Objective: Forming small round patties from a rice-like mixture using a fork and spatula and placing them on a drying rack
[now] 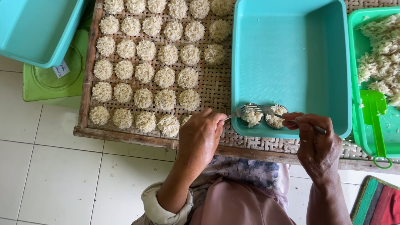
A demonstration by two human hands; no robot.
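Note:
My left hand grips a fork whose tines press into a small round mould filled with white noodle shreds. My right hand holds a second fork that reaches over a neighbouring filled mould. Both moulds sit in the near-left corner of a turquoise tub. Left of it, several round noodle discs lie in rows on a woven bamboo tray.
A green tub at the right holds loose noodle shreds and a green scoop. Another turquoise tub rests on a green stool at the upper left. White floor tiles lie below; a striped mat is at the lower right.

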